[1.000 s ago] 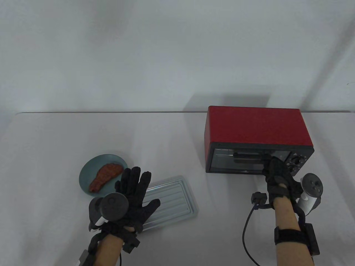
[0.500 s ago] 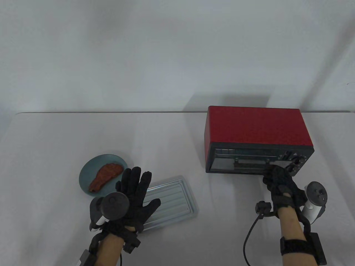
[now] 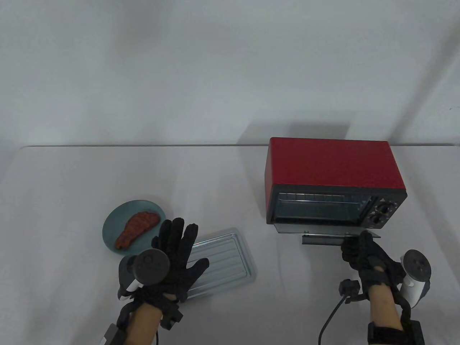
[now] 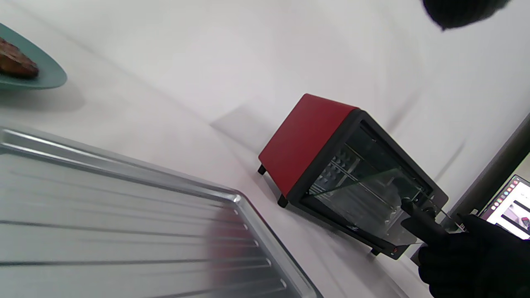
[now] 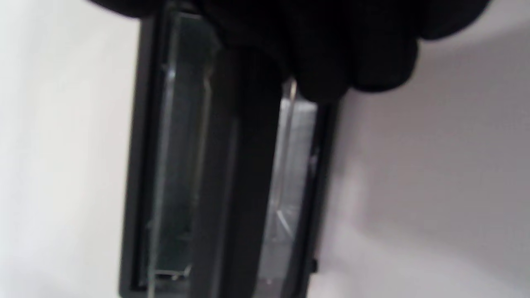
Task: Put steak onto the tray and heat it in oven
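Observation:
A brown steak (image 3: 136,225) lies on a teal plate (image 3: 112,222) at the left; its end shows in the left wrist view as the steak (image 4: 15,64). Right of the plate lies a ribbed metal tray (image 3: 230,259), also seen close up as the tray (image 4: 124,231). My left hand (image 3: 176,251) hovers flat over the tray's left part, fingers spread, holding nothing. The red oven (image 3: 332,165) stands at the right with its glass door (image 3: 320,228) swung down. My right hand (image 3: 363,251) grips the door handle (image 3: 321,240), and the handle (image 5: 244,174) fills the right wrist view under the fingers.
Two dials (image 3: 383,207) sit on the oven's right front panel. A wire rack (image 3: 316,199) shows inside the oven. The white table (image 3: 222,179) ends at a pale wall behind. A laptop screen (image 4: 511,207) shows at the far right in the left wrist view.
My right hand has pulled the oven door down and toward me, from nearly closed to fully lowered. The left hand has stayed over the tray.

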The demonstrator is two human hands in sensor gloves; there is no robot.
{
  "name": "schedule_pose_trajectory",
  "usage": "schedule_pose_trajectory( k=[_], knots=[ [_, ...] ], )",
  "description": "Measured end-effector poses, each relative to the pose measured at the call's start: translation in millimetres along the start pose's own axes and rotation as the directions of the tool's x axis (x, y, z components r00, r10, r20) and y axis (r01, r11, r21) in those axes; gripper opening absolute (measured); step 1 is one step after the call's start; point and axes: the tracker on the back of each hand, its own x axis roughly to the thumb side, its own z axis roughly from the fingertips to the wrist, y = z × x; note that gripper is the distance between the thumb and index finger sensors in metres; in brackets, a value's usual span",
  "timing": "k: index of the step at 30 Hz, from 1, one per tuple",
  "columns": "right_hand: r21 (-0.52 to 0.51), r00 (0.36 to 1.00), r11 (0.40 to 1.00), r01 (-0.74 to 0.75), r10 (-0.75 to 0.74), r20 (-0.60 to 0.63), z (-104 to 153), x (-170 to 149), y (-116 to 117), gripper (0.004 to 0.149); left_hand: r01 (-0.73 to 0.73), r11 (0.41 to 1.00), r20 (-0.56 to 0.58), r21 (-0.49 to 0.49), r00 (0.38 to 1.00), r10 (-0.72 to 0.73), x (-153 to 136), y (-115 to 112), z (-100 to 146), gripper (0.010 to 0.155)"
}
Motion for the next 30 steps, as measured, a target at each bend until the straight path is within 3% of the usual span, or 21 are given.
schedule_pose_trajectory(
  k=[6,10,18,30],
  knots=[
    [0.014,0.990,0.998,0.066,-0.064,-0.127,4.3,-8.4,-2.3,0.063,-0.003,1.000,-0.004,0.002,1.000,0.003,-0.4,-0.1,0.3,0.084],
    [-0.048,0.978,0.996,0.078,-0.086,-0.188,8.5,-9.6,-7.5,0.061,-0.004,1.000,-0.008,-0.004,1.000,0.004,-0.8,-0.7,0.1,0.084],
    [-0.070,0.943,0.995,0.070,-0.089,-0.320,12.5,-14.6,-24.3,0.054,-0.006,1.000,-0.013,-0.008,1.000,0.006,-0.9,-1.1,0.6,0.084],
    [0.020,0.860,0.967,-0.256,0.237,-0.453,7.9,-20.7,-37.0,0.047,-0.005,1.000,-0.015,-0.018,1.000,0.005,-0.7,-2.0,0.7,0.083]
  ],
)
